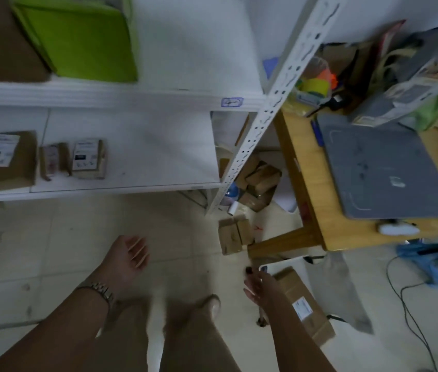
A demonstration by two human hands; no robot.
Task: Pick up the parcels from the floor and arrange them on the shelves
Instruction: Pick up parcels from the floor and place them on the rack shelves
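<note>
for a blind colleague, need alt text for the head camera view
A person's right hand reaches down beside a cardboard parcel on the tiled floor, while the left hand hangs open and empty. White shelves ahead hold labelled boxes, and more boxes lie near the leg of a wooden table.

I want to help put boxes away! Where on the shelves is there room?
The lower shelf is bare from the small labelled box rightward to the white post. The upper shelf is bare right of the green parcel. Crowded: the floor pile behind the post, beside the table.
</note>
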